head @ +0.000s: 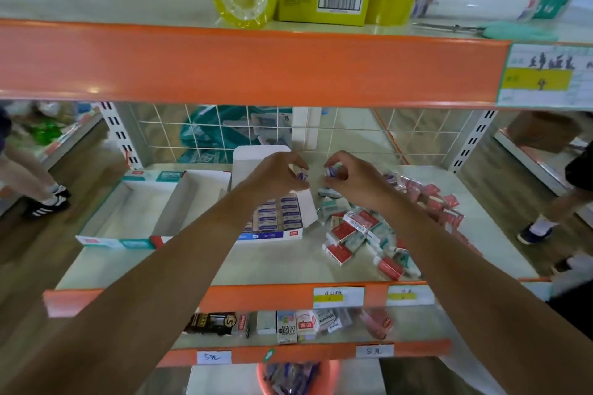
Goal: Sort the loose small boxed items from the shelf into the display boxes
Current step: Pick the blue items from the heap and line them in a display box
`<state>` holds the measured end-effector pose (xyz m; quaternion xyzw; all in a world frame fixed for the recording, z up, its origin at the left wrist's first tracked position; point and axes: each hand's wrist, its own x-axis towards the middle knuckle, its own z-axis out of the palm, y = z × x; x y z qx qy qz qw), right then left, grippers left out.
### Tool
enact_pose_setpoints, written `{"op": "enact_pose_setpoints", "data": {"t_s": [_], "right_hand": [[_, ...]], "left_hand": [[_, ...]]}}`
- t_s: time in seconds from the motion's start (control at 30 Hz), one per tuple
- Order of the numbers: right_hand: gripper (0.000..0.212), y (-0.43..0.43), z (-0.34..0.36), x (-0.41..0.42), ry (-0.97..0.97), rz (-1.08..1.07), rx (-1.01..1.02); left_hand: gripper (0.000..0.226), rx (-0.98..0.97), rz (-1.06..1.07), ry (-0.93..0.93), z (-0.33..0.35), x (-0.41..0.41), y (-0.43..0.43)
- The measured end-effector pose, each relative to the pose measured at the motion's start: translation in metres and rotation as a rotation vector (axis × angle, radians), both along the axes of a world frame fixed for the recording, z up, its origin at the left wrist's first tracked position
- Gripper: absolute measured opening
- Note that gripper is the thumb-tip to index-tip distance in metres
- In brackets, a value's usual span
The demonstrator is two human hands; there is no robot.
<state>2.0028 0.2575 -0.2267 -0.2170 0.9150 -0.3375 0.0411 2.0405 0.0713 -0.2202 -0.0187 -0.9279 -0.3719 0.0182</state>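
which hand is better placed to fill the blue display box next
Left, probably: the left hand pinches a small blue box over the blue display box; the right hand holds its own over the loose pile.

Left hand (276, 175) and right hand (351, 181), a small blue box (302, 175) in each grip.

3 display boxes: teal box (128, 212), white box (192, 199), blue box (272, 236). 2 hands: the left hand (272, 175) pinches 1 left packet (302, 175), the right hand (356, 183) pinches 1 right packet (333, 170). The loose pile (369, 231) is too jumbled to count.
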Motion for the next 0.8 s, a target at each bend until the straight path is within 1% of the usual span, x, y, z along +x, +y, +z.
{"op": "enact_pose_setpoints", "data": {"t_s": [0.1,0.2,0.3,0.37,0.47,0.53,0.6,0.7,0.8], "right_hand": [[0.018,-0.016,0.000,0.006,-0.041,-0.018,-0.034],[0.019,-0.031,-0.002,0.011,-0.086,-0.053,-0.082],[0.015,-0.043,-0.003,0.013,-0.134,-0.061,-0.138],[0.012,-0.049,-0.004,0.013,-0.176,-0.038,-0.166],[0.017,-0.056,-0.006,0.012,-0.168,-0.014,-0.096],[0.026,-0.059,-0.007,0.012,-0.144,-0.005,-0.027],[0.031,-0.062,-0.008,0.010,-0.129,0.006,0.019],[0.026,-0.062,-0.012,0.008,-0.069,0.019,0.068],[0.022,-0.061,-0.014,0.007,-0.026,0.031,0.101]], "left_hand": [[0.030,0.015,0.044,-0.045,-0.003,0.007,-0.012],[0.022,0.050,0.088,-0.073,-0.007,0.011,-0.023],[0.023,0.064,0.144,-0.115,-0.008,0.016,-0.031],[0.025,0.108,0.167,-0.132,-0.007,0.018,-0.035],[0.019,0.166,0.187,-0.149,-0.005,0.022,-0.040],[0.015,0.124,0.186,-0.168,-0.005,0.023,-0.043],[0.021,0.078,0.191,-0.190,-0.006,0.024,-0.046],[0.032,0.010,0.177,-0.215,-0.009,0.025,-0.050],[0.034,-0.057,0.170,-0.206,-0.012,0.027,-0.053]]}}
